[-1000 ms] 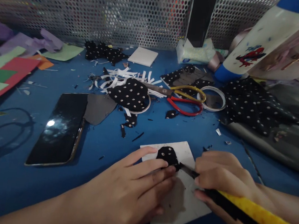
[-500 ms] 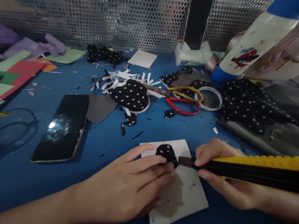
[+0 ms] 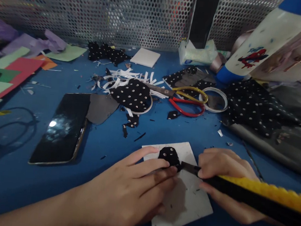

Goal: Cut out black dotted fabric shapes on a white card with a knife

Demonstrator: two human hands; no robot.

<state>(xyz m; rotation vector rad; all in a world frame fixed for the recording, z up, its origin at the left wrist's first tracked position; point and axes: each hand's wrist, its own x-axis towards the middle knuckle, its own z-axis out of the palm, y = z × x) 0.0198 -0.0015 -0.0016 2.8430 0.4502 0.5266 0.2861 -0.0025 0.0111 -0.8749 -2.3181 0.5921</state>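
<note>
Yellow-black cutter [image 3: 254, 199], newly tilted

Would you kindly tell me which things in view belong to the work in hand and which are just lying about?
In use:
- utility knife, in the right hand
- small dotted fabric piece, under the left hand
- white board beneath

Apparently lying about:
- scissors
- flat-lying phone
- Spider-Man bottle
- red paper

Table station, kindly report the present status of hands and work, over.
Left hand pressing dotted fabric onto white board. Right hand gripping cutter, blade at fabric's edge. Scissors beyond board, clear of hands.
</note>
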